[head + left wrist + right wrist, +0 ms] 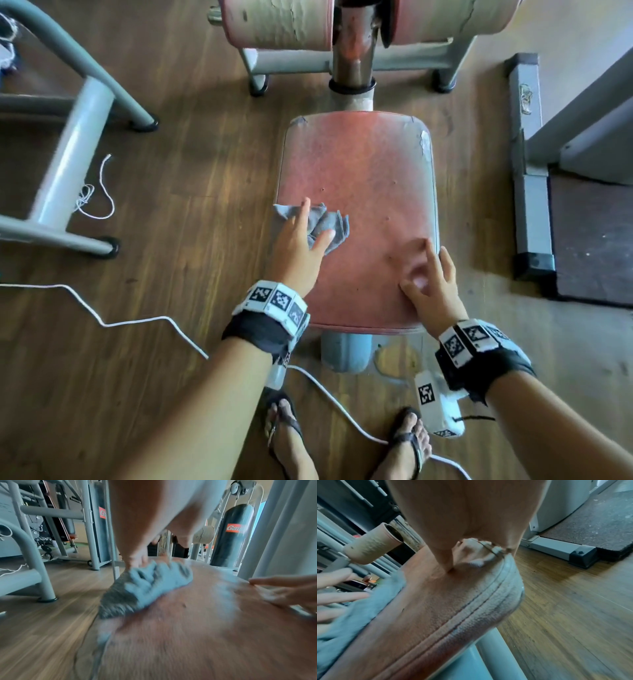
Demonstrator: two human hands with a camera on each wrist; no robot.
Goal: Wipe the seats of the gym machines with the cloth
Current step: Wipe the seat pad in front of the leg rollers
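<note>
A worn red seat pad (363, 178) of a gym machine fills the middle of the head view. A crumpled grey-blue cloth (325, 224) lies on its left edge, partly hanging over the side. My left hand (301, 240) presses flat on the cloth with straight, spread fingers; the left wrist view shows the cloth (145, 586) bunched under that hand. My right hand (428, 277) rests on the seat's near right part, fingers spread, fingertips pressing into the padding (450, 569). The seat's right seam (471, 607) is cracked and faded.
Two worn roller pads (281, 24) and a metal post (352, 54) stand beyond the seat. A grey machine frame (68, 164) sits left, a base bar (531, 205) and dark mat (592, 240) right. White cords (102, 322) trail across the wooden floor near my sandalled feet (284, 435).
</note>
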